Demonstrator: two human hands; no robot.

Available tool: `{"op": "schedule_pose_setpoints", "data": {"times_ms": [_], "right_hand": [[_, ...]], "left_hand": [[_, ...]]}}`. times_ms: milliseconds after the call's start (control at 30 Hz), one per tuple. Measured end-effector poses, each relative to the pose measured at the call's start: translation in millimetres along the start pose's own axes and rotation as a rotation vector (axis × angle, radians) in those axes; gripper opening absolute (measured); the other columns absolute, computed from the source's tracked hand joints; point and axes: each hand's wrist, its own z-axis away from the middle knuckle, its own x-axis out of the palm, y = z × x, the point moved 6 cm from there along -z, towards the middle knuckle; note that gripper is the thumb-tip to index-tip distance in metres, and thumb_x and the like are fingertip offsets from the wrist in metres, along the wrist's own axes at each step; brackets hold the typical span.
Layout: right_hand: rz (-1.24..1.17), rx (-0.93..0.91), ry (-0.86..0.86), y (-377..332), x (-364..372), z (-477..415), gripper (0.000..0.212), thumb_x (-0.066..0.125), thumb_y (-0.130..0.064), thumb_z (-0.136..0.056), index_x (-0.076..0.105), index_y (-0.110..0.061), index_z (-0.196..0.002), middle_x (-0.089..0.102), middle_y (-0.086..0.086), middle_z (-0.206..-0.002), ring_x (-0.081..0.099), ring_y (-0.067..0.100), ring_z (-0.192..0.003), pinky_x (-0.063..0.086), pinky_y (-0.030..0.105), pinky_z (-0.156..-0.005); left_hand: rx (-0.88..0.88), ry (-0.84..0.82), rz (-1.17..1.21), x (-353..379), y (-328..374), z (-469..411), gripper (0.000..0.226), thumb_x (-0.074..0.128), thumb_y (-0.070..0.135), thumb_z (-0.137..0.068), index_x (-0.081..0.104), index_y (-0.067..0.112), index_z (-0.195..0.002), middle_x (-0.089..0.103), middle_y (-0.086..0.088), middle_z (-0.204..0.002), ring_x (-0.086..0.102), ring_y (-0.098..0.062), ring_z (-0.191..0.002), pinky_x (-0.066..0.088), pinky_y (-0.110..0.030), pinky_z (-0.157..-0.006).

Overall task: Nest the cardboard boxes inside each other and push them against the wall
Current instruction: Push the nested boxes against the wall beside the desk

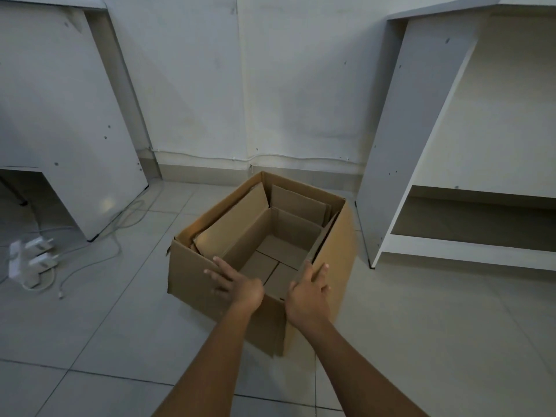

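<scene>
- While both palms press flat on the near side of the outer cardboard box (210, 275), neither grip is clenched: the left hand (240, 285) lies spread on the near wall by its top edge, and the right hand (310, 293) lies spread over the near right corner rim.
- Empty corrugated board should be light and fairly stiff, yet the walls may buckle; pushing low near the corners is advised.
- An inner box (270, 233) sits nested inside, flaps upright.
- Both openings face up; the long axis runs diagonally, toward the far right.
- One far corner stands near the wall (270, 100); the box rests on the tiled floor (105, 326) between two white desks.
</scene>
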Motion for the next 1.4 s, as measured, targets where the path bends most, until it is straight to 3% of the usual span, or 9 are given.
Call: {"op": "schedule_pose_setpoints", "data": {"times_ms": [100, 200, 367, 567, 633, 700, 767, 1067, 1400], "right_hand": [[0.017, 0.011, 0.012, 12, -9, -12, 0.06, 0.032, -0.028, -0.101, 0.001, -0.022, -0.153, -0.016, 0.009, -0.161, 0.009, 0.044, -0.145, 0.031, 0.053, -0.112], [0.031, -0.014, 0.015, 26, -24, -27, 0.061, 0.032, -0.024, -0.101, 0.001, -0.023, -0.153, -0.016, 0.007, -0.162, 0.012, 0.045, -0.145, 0.028, 0.054, -0.112], [0.07, -0.052, 0.001, 48, -55, -53, 0.066, 0.038, -0.007, -0.097, 0.006, -0.014, -0.153, -0.01, 0.01, -0.162, 0.029, 0.04, -0.141, 0.033, 0.047, -0.111], [0.193, -0.104, 0.088, 65, -98, -81, 0.04, 0.042, -0.006, -0.095, 0.044, 0.0, -0.134, 0.026, 0.014, -0.151, 0.047, 0.037, -0.126, 0.041, 0.044, -0.106], [0.186, -0.121, 0.059, 69, -104, -87, 0.056, 0.047, -0.036, -0.097, 0.039, -0.001, -0.14, 0.017, 0.015, -0.157, 0.04, 0.037, -0.134, 0.038, 0.047, -0.111], [0.179, -0.1, -0.064, 76, -100, -92, 0.098, 0.05, -0.07, -0.082, 0.022, -0.005, -0.15, -0.009, 0.013, -0.161, 0.02, 0.039, -0.145, 0.029, 0.05, -0.116], [0.211, -0.108, -0.14, 81, -94, -99, 0.12, 0.055, -0.081, -0.067, 0.009, -0.01, -0.153, -0.027, 0.011, -0.158, 0.001, 0.039, -0.148, 0.021, 0.051, -0.118], [0.209, -0.133, -0.073, 76, -98, -153, 0.114, 0.058, -0.073, -0.073, 0.009, -0.009, -0.153, -0.031, 0.007, -0.156, -0.002, 0.036, -0.149, 0.018, 0.049, -0.121], [0.136, -0.08, -0.03, 69, -113, -224, 0.123, 0.064, -0.069, -0.071, -0.012, -0.016, -0.152, -0.032, 0.003, -0.157, 0.001, 0.036, -0.149, 0.02, 0.05, -0.118]], "left_hand": [[0.172, -0.065, -0.189, -19, -8, -12, 0.116, 0.054, 0.073, -0.073, -0.032, 0.034, -0.141, -0.038, -0.004, -0.153, -0.019, -0.038, -0.144, 0.004, -0.07, -0.112], [0.286, -0.029, -0.567, -46, -14, -27, 0.127, 0.04, 0.093, -0.053, -0.026, 0.034, -0.144, -0.037, -0.008, -0.153, -0.023, -0.038, -0.143, 0.001, -0.075, -0.106], [0.518, 0.011, -0.88, -54, 1, -47, 0.113, 0.041, 0.092, -0.056, 0.009, 0.036, -0.148, -0.035, -0.009, -0.154, -0.028, -0.04, -0.141, -0.007, -0.075, -0.105], [0.564, 0.042, -0.755, 4, 28, -33, 0.104, 0.051, 0.09, -0.053, 0.042, 0.026, -0.134, -0.008, -0.01, -0.161, -0.001, -0.041, -0.145, 0.0, -0.071, -0.109], [0.562, 0.072, -0.74, 20, 37, -31, 0.102, 0.052, 0.089, -0.053, 0.046, 0.024, -0.131, -0.005, -0.012, -0.16, 0.006, -0.042, -0.143, 0.004, -0.07, -0.111], [0.549, 0.099, -0.726, 30, 44, -33, 0.101, 0.053, 0.088, -0.053, 0.048, 0.023, -0.13, -0.003, -0.012, -0.16, 0.008, -0.042, -0.142, 0.006, -0.07, -0.11], [0.534, 0.12, -0.718, 36, 48, -39, 0.101, 0.053, 0.089, -0.053, 0.048, 0.023, -0.13, -0.002, -0.012, -0.16, 0.007, -0.042, -0.142, 0.006, -0.07, -0.11], [0.528, 0.066, -0.682, 55, 76, -70, 0.083, 0.055, 0.076, -0.069, 0.044, 0.025, -0.134, -0.007, -0.011, -0.16, 0.003, -0.042, -0.144, 0.008, -0.069, -0.111], [0.589, -0.055, -0.673, 93, 129, -128, 0.066, 0.047, 0.071, -0.08, 0.043, 0.03, -0.132, -0.013, -0.011, -0.159, 0.0, -0.043, -0.143, 0.009, -0.069, -0.111]]}}
